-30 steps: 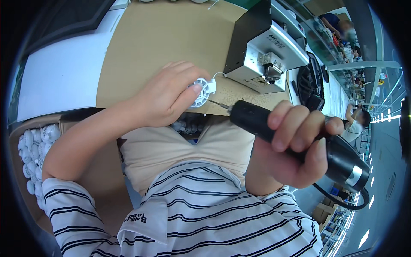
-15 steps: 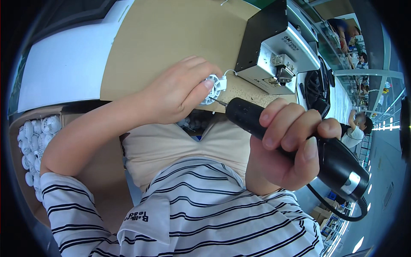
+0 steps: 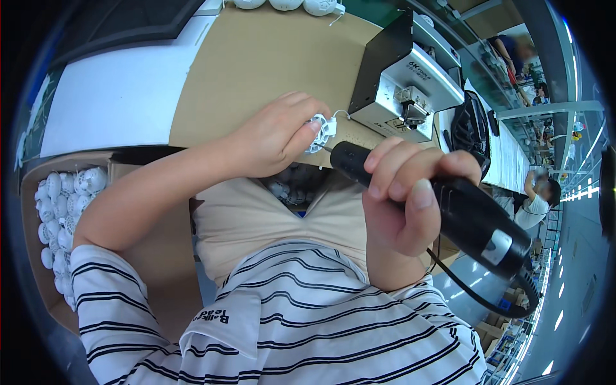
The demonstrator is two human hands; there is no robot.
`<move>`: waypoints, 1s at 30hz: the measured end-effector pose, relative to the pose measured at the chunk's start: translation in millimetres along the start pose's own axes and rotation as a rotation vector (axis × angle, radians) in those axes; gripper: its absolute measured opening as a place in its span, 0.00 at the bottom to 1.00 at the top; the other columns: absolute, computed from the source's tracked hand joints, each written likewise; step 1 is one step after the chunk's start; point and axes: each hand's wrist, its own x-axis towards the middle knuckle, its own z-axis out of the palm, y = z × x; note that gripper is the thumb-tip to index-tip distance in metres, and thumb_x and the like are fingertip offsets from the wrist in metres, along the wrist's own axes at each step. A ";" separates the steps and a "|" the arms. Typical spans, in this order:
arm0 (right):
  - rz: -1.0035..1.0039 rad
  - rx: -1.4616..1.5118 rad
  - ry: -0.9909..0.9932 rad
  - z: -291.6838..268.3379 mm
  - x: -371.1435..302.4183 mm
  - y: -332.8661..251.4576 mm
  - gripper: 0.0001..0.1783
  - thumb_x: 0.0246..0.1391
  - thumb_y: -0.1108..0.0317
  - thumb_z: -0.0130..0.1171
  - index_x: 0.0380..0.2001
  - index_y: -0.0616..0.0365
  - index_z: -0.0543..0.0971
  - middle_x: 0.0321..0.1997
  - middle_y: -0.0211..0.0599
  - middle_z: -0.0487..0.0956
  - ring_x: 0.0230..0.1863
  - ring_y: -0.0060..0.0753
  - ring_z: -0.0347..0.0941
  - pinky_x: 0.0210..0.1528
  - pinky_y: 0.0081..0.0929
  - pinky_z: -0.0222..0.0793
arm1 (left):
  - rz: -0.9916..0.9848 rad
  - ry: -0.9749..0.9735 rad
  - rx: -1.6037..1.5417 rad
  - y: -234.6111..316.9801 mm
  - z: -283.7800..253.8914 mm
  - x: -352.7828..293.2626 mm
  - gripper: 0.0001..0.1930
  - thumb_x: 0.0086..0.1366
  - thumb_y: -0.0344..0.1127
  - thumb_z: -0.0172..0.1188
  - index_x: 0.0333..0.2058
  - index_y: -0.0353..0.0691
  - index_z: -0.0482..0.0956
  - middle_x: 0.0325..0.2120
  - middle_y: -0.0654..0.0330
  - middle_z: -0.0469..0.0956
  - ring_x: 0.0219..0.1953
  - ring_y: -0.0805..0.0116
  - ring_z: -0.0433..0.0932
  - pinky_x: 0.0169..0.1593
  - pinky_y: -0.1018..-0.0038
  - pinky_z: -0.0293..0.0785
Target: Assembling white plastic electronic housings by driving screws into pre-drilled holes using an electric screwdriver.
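Mount: a single head-worn fisheye view, the left of a side-by-side pair; no second view to overlap with.
Direction: tilted steeply down over the wearer's own chest, so the striped shirt (image 3: pixel 308 321) fills the lower half of the frame.
Nearness: very close; the left hand (image 3: pixel 276 138) sits at centre and the right hand (image 3: pixel 404 192) right of centre, both large.
Surface: the tan surface (image 3: pixel 256 70) spans the upper middle, its straight edges bowed.
Far field: the upper right reaches along a work line with another person (image 3: pixel 536 196), probably seated; too blurred to say.
Edges: dark circular rim all round.
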 end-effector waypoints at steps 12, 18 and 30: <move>-0.041 -0.026 -0.107 -5.9 0.0 4.5 0.23 0.55 0.72 0.51 0.56 0.53 0.70 0.24 0.31 0.73 0.22 0.27 0.70 0.37 0.32 0.68 | 0.004 -0.003 -0.007 0.9 -0.3 -1.1 0.12 0.70 0.31 0.48 0.48 0.36 0.74 0.41 0.52 0.75 0.40 0.56 0.72 0.48 0.65 0.70; -0.052 0.498 -0.034 -55.9 17.4 -69.1 0.17 0.53 0.70 0.55 0.47 0.59 0.72 0.21 0.22 0.74 0.17 0.15 0.67 0.30 0.21 0.65 | 0.304 0.124 0.343 21.1 30.7 -16.5 0.16 0.59 0.34 0.59 0.46 0.38 0.74 0.43 0.51 0.74 0.41 0.56 0.72 0.48 0.67 0.70; 0.264 0.823 0.381 -173.6 -23.8 -5.1 0.15 0.57 0.64 0.55 0.46 0.57 0.73 0.21 0.21 0.69 0.19 0.15 0.64 0.33 0.23 0.63 | -0.380 -0.999 0.608 -19.3 45.6 -70.5 0.22 0.65 0.40 0.59 0.53 0.33 0.75 0.37 0.45 0.82 0.43 0.50 0.82 0.48 0.58 0.77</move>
